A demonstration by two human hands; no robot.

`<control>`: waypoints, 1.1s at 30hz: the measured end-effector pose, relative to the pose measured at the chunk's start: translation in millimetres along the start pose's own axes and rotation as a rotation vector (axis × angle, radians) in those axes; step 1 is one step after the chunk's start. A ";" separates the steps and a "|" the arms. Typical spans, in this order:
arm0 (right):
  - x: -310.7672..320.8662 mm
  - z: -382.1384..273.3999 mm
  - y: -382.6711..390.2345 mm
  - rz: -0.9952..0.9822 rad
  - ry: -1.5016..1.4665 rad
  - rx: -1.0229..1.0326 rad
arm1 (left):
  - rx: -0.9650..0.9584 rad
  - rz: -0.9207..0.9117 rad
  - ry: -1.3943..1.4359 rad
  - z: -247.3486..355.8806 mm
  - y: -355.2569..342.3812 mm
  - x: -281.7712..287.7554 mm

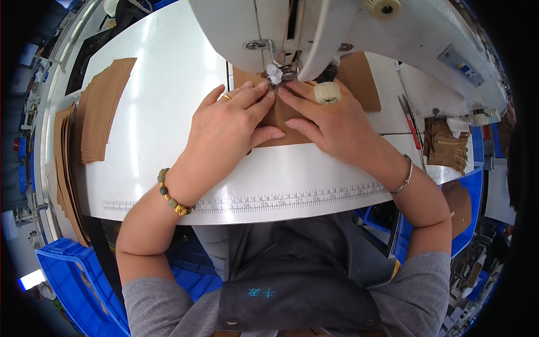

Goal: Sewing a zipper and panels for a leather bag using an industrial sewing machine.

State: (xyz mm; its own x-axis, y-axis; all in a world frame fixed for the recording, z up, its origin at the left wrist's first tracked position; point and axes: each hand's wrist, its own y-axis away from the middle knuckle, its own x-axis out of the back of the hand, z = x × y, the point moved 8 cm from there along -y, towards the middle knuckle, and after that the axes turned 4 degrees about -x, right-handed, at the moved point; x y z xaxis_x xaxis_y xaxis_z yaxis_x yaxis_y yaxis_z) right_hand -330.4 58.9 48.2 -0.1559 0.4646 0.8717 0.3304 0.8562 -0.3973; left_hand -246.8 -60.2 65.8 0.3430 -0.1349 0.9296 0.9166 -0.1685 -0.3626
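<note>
Bright, even overhead light fills the scene, with glare streaking the white table (168, 112) on its left half. Shadows under both hands are soft. Fisheye distortion bends the table edge (strongest toward the rim), with dark, blurred corners.

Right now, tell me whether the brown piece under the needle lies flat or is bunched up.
Flat. The brown piece lies spread on the white sewing table, with the left hand and right hand pressing it down by the presser foot.

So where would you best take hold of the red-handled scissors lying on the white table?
By the red handles of the red-handled scissors, coming from the near side with the right hand: they lie flat, handle end toward the person, blades pointing away.
</note>
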 end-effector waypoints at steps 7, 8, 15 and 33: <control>0.3 -0.5 -0.3 -0.002 0.007 0.010 | 0.014 -0.011 0.007 -0.9 1.0 -1.4; 0.8 -0.6 -0.2 0.001 0.005 0.009 | 0.013 -0.013 0.009 -0.8 1.0 -1.8; 4.6 1.5 -2.5 0.019 0.007 0.014 | 0.027 -0.013 0.008 -2.4 1.3 -5.5; 70.5 63.1 37.6 -0.312 0.257 -0.260 | 0.004 0.044 0.002 7.2 0.9 0.7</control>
State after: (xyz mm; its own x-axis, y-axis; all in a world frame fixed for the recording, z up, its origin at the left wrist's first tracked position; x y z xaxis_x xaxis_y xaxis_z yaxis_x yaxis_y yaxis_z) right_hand -387.8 138.1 76.6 -0.0604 0.0958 0.9936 0.5318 0.8454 -0.0492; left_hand -244.3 -53.5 66.6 0.3823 -0.1439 0.9128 0.9016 -0.1584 -0.4026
